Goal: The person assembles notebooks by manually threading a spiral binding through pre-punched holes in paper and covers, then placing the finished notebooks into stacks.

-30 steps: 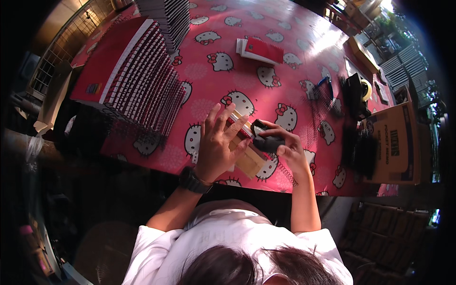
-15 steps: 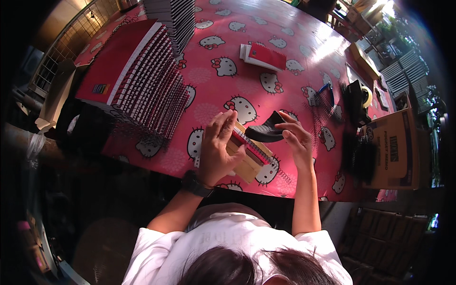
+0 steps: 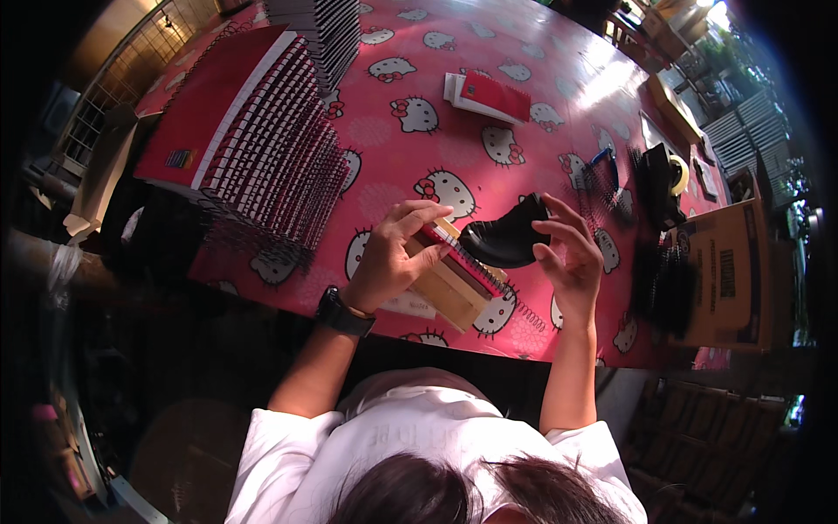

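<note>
My left hand (image 3: 393, 253) presses a small red notepad (image 3: 471, 272) between thumb and fingers, on top of a light wooden block (image 3: 449, 301). A thin wire spiral (image 3: 529, 314) runs along the notepad's edge and sticks out past its near right end. In my right hand (image 3: 572, 262) is a glossy black curved piece (image 3: 504, 234), whose exact kind I cannot make out. The fingers bend round its right end, the thumb below them. This piece is just beyond the notepad's spiral edge; whether they touch is hard to tell.
Tall stacks of spiral notebooks, red-covered (image 3: 218, 105) and white (image 3: 314, 35), stand at the left. Small notepads (image 3: 489, 96) lie farther back on the pink patterned tablecloth (image 3: 375, 131). At the right are loose dark spirals (image 3: 602, 188), a tape roll (image 3: 678, 175) and a cardboard box (image 3: 720, 275).
The black piece has turned in my right hand, showing its smooth side, and that hand has shifted right. My left hand has slid slightly left along the notepad.
</note>
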The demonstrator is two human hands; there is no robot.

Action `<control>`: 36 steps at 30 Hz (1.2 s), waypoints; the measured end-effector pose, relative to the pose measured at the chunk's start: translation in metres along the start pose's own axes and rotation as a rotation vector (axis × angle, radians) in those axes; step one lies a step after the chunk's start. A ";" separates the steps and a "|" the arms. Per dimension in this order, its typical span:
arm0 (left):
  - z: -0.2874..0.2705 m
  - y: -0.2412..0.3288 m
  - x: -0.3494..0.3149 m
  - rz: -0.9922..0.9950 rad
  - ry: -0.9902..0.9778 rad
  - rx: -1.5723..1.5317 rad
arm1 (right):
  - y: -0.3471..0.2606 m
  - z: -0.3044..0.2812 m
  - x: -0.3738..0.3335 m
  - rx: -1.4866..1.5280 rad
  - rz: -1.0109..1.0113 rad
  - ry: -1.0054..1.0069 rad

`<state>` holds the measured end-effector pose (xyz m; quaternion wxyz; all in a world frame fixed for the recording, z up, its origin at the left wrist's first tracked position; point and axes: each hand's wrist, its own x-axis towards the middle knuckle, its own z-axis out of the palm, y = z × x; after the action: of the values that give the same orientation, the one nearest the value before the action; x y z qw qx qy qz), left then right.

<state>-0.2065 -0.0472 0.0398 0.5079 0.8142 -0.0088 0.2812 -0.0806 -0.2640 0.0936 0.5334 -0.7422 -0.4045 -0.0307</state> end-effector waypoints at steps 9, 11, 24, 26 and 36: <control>0.005 0.009 0.003 -0.019 -0.028 0.003 | -0.028 0.025 -0.002 -0.511 -0.090 -0.217; 0.009 0.010 -0.001 -0.043 0.007 -0.011 | -0.038 0.041 -0.008 -0.554 -0.046 -0.366; 0.008 0.008 -0.001 -0.066 -0.031 -0.217 | -0.038 0.056 -0.013 -0.479 -0.033 -0.219; 0.007 0.009 -0.001 -0.085 -0.048 -0.242 | -0.038 0.055 -0.013 -0.468 -0.012 -0.208; -0.005 0.003 0.006 0.038 -0.231 -0.062 | -0.024 0.037 -0.003 -0.321 0.010 -0.252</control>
<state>-0.2048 -0.0428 0.0466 0.5229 0.8249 -0.0914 0.1945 -0.1120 -0.2327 0.0948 0.3534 -0.8176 -0.4545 0.0011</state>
